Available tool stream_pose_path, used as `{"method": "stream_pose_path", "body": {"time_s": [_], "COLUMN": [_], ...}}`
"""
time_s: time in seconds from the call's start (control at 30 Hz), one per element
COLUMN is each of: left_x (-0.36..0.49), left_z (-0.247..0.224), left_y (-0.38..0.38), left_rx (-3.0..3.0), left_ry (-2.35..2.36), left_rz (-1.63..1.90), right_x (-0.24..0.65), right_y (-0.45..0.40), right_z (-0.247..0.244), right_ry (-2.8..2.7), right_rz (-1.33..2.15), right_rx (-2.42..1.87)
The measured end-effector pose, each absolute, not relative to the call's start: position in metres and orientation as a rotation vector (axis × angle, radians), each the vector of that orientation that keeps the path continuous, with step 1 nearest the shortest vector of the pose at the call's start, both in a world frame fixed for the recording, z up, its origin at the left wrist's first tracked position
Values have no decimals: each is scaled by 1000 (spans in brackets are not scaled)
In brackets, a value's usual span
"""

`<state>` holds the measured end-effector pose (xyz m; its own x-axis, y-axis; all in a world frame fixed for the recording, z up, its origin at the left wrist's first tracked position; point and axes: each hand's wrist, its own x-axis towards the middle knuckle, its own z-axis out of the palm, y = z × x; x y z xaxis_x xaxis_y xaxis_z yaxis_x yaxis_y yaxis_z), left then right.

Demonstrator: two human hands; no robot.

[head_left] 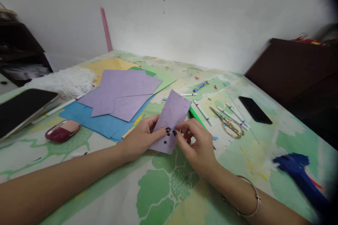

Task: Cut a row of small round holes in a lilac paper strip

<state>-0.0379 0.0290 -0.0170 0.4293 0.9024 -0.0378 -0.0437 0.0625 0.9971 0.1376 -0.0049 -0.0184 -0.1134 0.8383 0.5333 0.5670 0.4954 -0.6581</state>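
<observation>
A narrow purple paper card (175, 107) is held tilted above the table between my two hands. My left hand (144, 135) grips its left edge, thumb lying across the front and fingers behind. My right hand (196, 140) pinches the card's right edge, with thumb and forefinger close to my left thumb. Dark round dots (165, 142) show on the lower part of the card, below the thumbs. Whether a small piece sits between my right fingertips cannot be made out. A bracelet circles my right wrist.
Purple sheets (124, 84) overlap blue paper (87, 117) at the left. Gold-handled scissors (232, 128), white markers (203, 113) and a black phone (255, 109) lie right. A blue tool (298, 172) is at far right. White shredded strands (63, 81) and a maroon-pink case (62, 130) lie left.
</observation>
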Motion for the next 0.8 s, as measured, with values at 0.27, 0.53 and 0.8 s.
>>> {"method": "stream_pose_path", "body": {"time_s": [0.27,0.53,0.8], "left_x": [-34,-34,-36], "left_z": [-13,-11,-10], "left_y": [20,17,19], "left_rx": [1598,1715,1735], "left_ry": [893,906,936], "left_rz": [959,952,927], "right_x": [132,131,132], "right_y": [-6,-7,-6], "right_z": [-20,-17,-16], "right_ry": [-1637,-1613,-1648], "right_rz": [559,593,608], "right_rx": [-1227,-1214,-1185]}}
